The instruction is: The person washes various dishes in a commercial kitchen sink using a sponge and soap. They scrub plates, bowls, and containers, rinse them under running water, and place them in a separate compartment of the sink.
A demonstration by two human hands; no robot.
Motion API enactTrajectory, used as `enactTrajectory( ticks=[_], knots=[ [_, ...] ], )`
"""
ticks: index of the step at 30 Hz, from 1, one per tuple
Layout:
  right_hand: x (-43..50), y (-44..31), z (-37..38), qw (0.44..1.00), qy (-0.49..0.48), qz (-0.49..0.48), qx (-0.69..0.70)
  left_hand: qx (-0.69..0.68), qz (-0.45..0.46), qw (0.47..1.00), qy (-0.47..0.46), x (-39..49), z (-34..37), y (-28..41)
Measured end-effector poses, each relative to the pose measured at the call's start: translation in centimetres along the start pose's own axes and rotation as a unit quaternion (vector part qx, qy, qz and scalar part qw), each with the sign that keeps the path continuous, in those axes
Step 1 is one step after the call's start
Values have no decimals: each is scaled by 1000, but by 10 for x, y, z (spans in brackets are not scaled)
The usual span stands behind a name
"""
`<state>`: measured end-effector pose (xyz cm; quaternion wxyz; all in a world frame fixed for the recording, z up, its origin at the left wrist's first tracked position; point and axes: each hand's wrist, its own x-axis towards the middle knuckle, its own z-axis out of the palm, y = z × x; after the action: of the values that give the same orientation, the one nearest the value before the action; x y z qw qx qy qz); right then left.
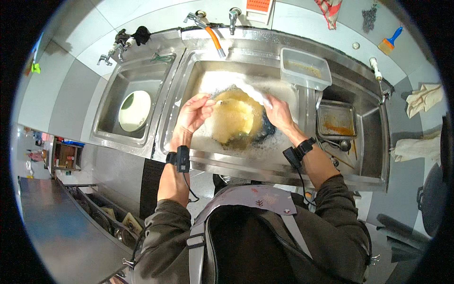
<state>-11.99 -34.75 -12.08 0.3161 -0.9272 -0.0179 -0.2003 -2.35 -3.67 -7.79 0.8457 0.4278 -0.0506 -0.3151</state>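
Observation:
A steel sink basin (198, 138) lies before me, holding murky yellow-brown water with suds (234, 113). Above the water, my right hand (278, 112) grips one end of a long, crumpled white item (250, 90), perhaps a wet cloth or plastic. That item stretches up and left over the basin. My left hand (195, 110) is over the basin's left side, thumb and fingers drawn together. Whether something thin sits in those fingertips cannot be told. A dark rounded shape (269, 126) shows below the right hand, partly under the water.
A clear plastic tub (305, 69) rests on the basin's back right corner. The left sink holds a pale round plate or lid (134, 110); the right one has a dirty metal tray (337, 120) and ladles (344, 145). An orange hose tap (214, 39) overhangs the back rim.

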Motion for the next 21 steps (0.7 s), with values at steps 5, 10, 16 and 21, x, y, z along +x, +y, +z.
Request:
enactTrajectory(
  ticks=[5, 10, 16, 21],
  knots=[
    [8, -8, -16, 840, -60, 240, 483, 274, -70, 946, 160, -32, -1, -19],
    [9, -6, -5, 824, -130, 216, 507, 380, -65, 908, 163, -60, -4, -44],
    [33, -33, 18, 950, -108, 180, 232, 541, -23, 826, 156, -65, -19, -29],
    [72, -107, 50, 876, -135, 179, 427, 588, 165, 752, 247, -72, -39, 4]
  ],
)
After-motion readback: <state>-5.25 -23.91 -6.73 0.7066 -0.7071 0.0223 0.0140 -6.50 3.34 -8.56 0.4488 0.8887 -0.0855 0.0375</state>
